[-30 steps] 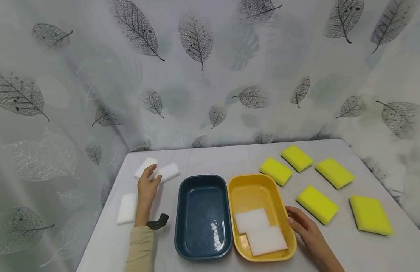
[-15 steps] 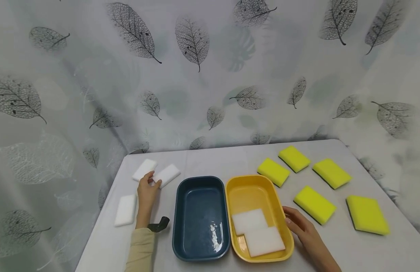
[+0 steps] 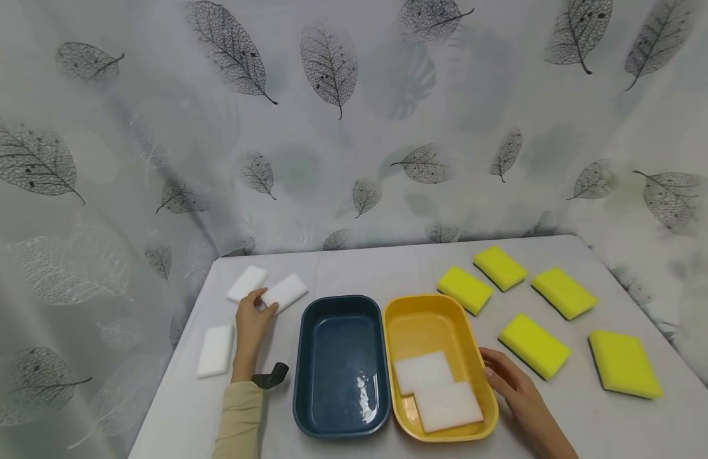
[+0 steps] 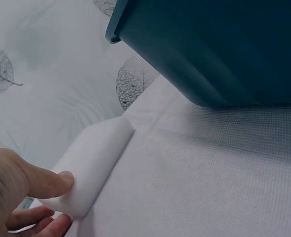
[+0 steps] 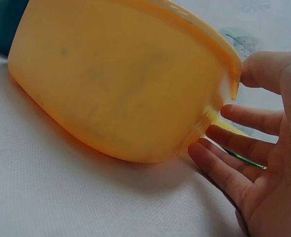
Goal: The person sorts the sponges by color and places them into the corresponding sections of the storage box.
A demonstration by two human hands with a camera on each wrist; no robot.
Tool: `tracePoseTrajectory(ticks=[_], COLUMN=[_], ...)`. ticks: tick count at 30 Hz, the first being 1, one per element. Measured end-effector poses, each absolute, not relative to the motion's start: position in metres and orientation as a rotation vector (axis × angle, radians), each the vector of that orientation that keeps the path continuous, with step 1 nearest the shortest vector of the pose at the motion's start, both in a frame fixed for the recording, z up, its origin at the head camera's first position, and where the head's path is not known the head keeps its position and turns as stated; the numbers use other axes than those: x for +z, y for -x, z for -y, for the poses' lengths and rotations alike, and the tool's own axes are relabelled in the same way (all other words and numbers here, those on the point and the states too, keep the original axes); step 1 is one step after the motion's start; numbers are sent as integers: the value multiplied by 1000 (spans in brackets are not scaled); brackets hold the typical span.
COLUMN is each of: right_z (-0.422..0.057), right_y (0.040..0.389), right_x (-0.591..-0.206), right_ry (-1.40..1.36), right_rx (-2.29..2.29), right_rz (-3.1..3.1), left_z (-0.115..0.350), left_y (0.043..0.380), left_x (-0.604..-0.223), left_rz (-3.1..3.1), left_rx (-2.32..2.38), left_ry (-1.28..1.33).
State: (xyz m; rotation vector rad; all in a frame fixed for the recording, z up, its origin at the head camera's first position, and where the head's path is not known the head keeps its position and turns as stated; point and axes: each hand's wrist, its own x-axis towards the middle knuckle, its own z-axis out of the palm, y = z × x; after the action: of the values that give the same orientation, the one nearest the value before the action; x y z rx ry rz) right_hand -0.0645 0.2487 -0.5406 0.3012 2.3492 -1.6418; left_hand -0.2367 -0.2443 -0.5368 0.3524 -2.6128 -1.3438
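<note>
At the far left of the table, my left hand [image 3: 252, 320] pinches the near end of a white sponge [image 3: 285, 293]. In the left wrist view the thumb [image 4: 51, 183] lies on top of this sponge and the fingertips are at its end and underside. Another white sponge [image 3: 247, 284] lies just behind the hand, and a third white sponge [image 3: 215, 351] lies near the wrist. My right hand [image 3: 515, 386] rests at the right side of the yellow tray [image 3: 395, 319], its loosely extended fingers [image 5: 256, 118] at the wall and thumb at the rim.
Two white sponges [image 3: 448, 406] lie overlapping inside the yellow tray. A dark blue tray [image 3: 308, 325] stands against its left side, between the hands. Several yellow sponges [image 3: 534, 346] with dark undersides are spread over the right of the table. A leaf-print curtain [image 3: 354, 146] hangs behind.
My left hand has come down from over the white sponges, and its thumb and fingers have closed on the right-hand one. The right hand stays at the yellow tray.
</note>
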Motion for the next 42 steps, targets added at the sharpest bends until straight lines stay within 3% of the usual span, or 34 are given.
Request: tracePoseTrajectory(ticks=[31,42], right_z=[-250,-249], right_y=[64,65], right_x=[-540,-542], right_ry=[-300,-298], right_rx=[-1631,-1630], right_rz=[-2370,-2363], left_z=[243,245], left_y=[238,233], left_x=[-532,-523], left_rz=[2416,2275], left_rx=[-1628,-1893], left_ry=[-262,-418])
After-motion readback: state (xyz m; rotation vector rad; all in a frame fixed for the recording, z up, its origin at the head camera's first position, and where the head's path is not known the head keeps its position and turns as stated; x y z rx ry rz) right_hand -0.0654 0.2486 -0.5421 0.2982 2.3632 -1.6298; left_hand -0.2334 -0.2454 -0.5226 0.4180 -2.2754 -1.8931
